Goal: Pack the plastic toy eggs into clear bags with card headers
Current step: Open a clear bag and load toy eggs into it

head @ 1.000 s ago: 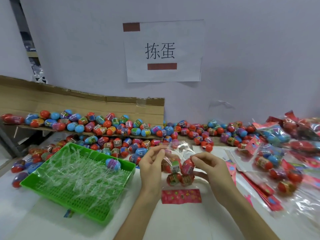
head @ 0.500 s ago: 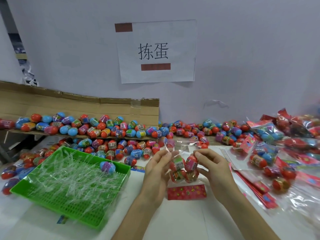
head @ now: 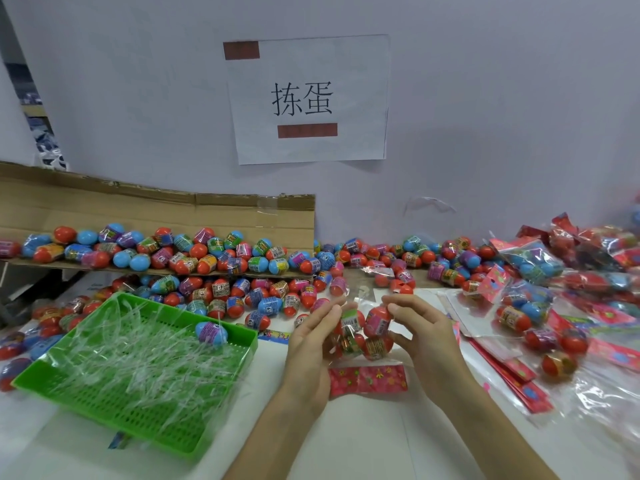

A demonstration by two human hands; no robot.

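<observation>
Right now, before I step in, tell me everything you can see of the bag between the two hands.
The clear bag is thin, glossy, crinkled film, held between both hands. Its red flower-print card header points toward the person and its mouth points away. Four red-ended toy eggs sit inside, two over two. The left hand lies along the bag's left side with fairly straight fingers. The right hand pinches its right side.

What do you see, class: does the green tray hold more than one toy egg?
No, only one blue and purple egg lies in the green tray, among clear plastic strips.
</observation>
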